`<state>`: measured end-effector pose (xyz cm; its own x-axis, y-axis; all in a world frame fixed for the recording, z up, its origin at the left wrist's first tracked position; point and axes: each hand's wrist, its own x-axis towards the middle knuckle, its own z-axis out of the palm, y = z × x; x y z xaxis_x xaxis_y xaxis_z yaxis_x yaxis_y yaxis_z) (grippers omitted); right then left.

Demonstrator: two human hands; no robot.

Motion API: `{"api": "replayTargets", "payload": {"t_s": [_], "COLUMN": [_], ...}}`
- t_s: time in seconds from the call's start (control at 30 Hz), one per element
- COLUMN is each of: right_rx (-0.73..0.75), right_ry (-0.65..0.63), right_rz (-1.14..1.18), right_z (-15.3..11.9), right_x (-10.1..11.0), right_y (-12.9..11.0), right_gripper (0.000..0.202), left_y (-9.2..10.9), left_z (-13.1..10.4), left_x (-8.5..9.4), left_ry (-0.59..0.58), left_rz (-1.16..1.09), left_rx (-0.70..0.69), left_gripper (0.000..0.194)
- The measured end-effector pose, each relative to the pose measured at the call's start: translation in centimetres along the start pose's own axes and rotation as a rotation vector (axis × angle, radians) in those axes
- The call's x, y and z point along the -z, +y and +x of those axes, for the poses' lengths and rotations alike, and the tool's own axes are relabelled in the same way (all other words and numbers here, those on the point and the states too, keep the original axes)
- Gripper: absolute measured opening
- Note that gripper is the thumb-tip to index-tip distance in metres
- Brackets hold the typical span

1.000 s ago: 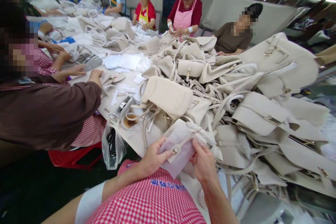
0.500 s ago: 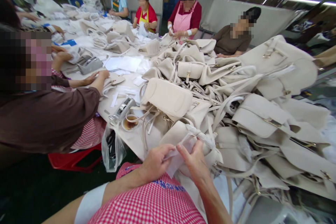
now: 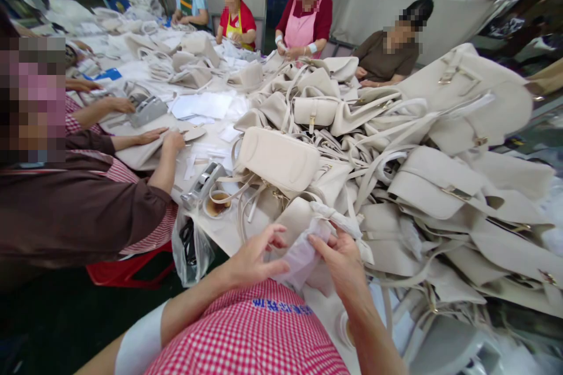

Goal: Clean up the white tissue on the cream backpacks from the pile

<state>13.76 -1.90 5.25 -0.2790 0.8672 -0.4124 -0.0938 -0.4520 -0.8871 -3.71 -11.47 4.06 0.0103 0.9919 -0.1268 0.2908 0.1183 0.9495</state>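
Observation:
Between my hands hangs a thin white translucent sheet of wrapping paper (image 3: 299,255). My right hand (image 3: 341,255) pinches it at its right edge, thumb in front. My left hand (image 3: 257,255) is open at the sheet's left side, fingers spread and curved; whether its thumb touches the sheet I cannot tell. Just behind the sheet sits a beige handbag (image 3: 292,222), its strap or handle wrapped in white paper (image 3: 336,220) close above my right fingers. Another beige bag (image 3: 279,158) lies on its side beyond it.
A large heap of beige bags (image 3: 431,187) fills the right side. A tape dispenser (image 3: 204,184) and a cup of brown liquid (image 3: 217,205) stand at the table edge, a plastic bag (image 3: 191,252) hanging below. A co-worker's sleeve (image 3: 88,217) is at left; several people sit across.
My left hand has let go of the sheet's upper edge and spread its fingers, moving slightly left. My right hand still holds the sheet. The left co-worker's hands have shifted on a bag.

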Motion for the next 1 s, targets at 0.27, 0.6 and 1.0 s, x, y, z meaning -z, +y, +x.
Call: {"api": "replayTargets", "payload": {"t_s": [0.27,0.6,1.0], "right_rx": [0.021,0.091,-0.039], "right_ry": [0.043,0.203,0.169], "right_rz": [-0.001,-0.018,0.169], "right_z": [-0.2,-3.6,-6.3], "right_x": [1.2,2.7,3.6], "right_y": [-0.8,3.2,4.2], "right_gripper": [0.076,0.087,0.051], "left_y": [1.7,2.0,4.4], "left_z": [7.2,7.9,9.1], "left_x": [-2.1,-6.2,-6.9], "left_ry": [-0.149,-0.030,0.079], "left_rz": [-0.099,-0.531,-0.741], "left_rx": [0.064,0.314,0.284], "left_gripper": [0.016,0.026,0.023]}}
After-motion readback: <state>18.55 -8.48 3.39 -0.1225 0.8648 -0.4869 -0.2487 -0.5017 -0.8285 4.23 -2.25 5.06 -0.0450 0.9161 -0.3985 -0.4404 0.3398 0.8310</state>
